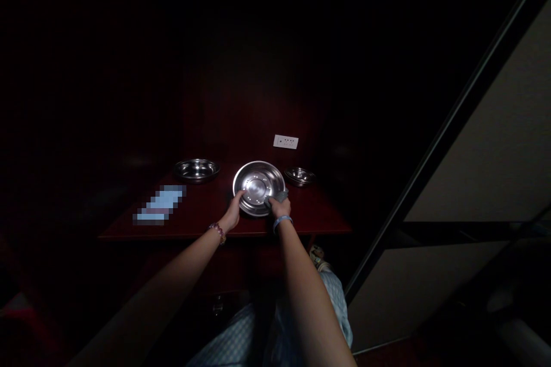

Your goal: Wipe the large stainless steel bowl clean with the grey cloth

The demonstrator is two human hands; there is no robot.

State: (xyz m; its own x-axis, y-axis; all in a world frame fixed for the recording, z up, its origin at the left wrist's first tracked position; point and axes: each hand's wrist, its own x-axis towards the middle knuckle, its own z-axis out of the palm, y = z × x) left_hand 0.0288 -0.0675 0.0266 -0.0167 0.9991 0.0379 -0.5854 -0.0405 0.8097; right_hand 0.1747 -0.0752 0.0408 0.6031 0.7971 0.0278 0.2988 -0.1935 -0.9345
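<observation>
A shiny steel bowl (257,175) is tilted toward me above the front part of the dark red desk (193,223). Its lower left rim is gripped by my left hand (233,212), the thumb lying over the inside edge. My right hand (281,206) presses a grey cloth (276,197) against the bowl's lower right side. The fingers behind the bowl are hidden. Farther left on the desk sits a wide, shallow steel bowl (197,170). Smaller steel bowls (300,176), seemingly stacked, stand just right of the held one.
A blurred, pale blue flat object (162,205) lies at the desk's left. On the back wall is a white socket plate (286,141). A light panel with a dark frame (473,155) slants along the right. My knees in checked cloth are below the desk edge.
</observation>
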